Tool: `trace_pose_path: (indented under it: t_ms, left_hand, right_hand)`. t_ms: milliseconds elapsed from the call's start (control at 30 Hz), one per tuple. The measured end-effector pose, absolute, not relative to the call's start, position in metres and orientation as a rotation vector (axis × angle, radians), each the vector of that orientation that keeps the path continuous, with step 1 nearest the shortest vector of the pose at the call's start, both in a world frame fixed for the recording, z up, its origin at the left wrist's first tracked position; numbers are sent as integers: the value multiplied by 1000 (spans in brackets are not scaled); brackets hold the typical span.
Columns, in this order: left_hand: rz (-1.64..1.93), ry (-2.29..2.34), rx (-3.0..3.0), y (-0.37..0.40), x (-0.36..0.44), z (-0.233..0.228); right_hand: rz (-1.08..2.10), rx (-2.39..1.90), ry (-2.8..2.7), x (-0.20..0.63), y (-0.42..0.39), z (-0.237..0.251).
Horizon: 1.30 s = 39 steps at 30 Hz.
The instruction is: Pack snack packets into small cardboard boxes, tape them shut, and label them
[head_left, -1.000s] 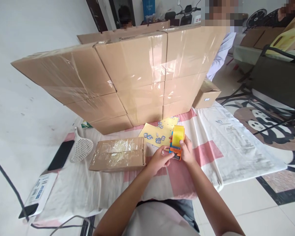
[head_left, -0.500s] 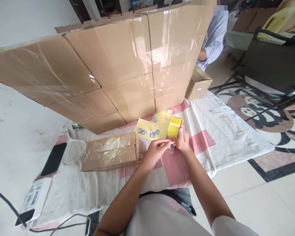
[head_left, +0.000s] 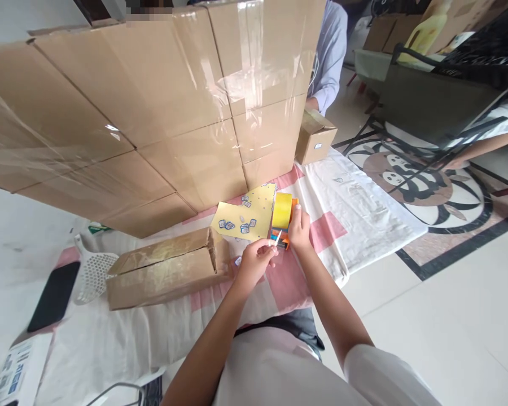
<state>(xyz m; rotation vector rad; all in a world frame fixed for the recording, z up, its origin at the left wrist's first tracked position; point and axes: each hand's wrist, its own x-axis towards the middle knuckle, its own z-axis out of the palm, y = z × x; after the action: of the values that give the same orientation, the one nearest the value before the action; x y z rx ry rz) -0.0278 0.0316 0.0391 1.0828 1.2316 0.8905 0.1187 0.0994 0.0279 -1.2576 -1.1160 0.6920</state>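
My right hand [head_left: 300,227] is closed around the side of an orange tape dispenser with a yellow tape roll [head_left: 281,210]. Just left of the dispenser's lower end, my left hand [head_left: 255,260] pinches a small, pointed white strip [head_left: 278,237] between thumb and fingertips. What the strip is made of I cannot tell. A yellow patterned sheet [head_left: 241,217] lies behind my hands, beside the roll. To the left of my left hand sits a long cardboard box [head_left: 161,270], with a dark gap along its top seam.
A tall wall of taped cardboard [head_left: 186,113] stands across the table's back. On the left lie a white perforated scoop [head_left: 95,273] and a black phone-like slab [head_left: 54,296]. A small box [head_left: 316,138] stands at the back right, near another person's sleeve [head_left: 332,56]. A dark chair [head_left: 432,96] is beyond.
The view has swung right, so everything sits further left. My left hand has drawn slightly away from the dispenser, and the white strip in its pinch shows more clearly. My right hand keeps its hold.
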Motion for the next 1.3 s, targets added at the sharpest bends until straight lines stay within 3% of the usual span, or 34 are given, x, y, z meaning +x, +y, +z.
trace_pose_path:
  t_ms: [333,867,1300]
  left_hand:
    - [763,1213,1186,-3,-25,48]
    - [802,1232,1218,-2,-29,47]
    - [695,1240,1240,-3,-44,38]
  right_hand:
    - [668,-1274,-802,136,107,33]
    - [1315,-779,-880,131,107,47]
    - [1192,-831,-892,129,104,47]
